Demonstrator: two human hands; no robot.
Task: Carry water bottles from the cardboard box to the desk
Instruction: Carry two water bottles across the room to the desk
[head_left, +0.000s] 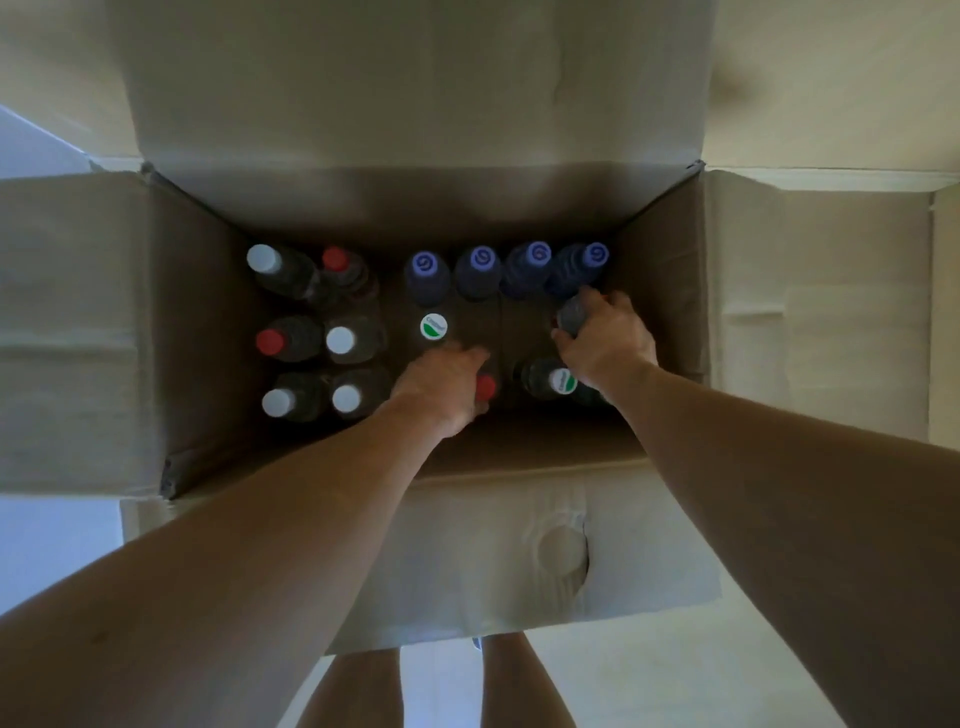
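An open cardboard box (197, 332) stands below me, with several water bottles upright inside. Both arms reach down into it. My left hand (441, 384) is curled round a bottle with a red cap (486, 387) near the box's front middle. My right hand (605, 338) grips the neck of a clear bottle (571, 314) at the right side, and the cap is hidden by the fingers. A row of blue-capped bottles (480, 260) lines the far wall. A green-and-white capped bottle (434, 326) stands between my hands.
Red- and white-capped bottles (340, 340) fill the box's left side. Another green-and-white capped bottle (562, 381) stands under my right wrist. All box flaps (810, 312) are folded outward. My legs (353, 691) show below the box on a pale floor.
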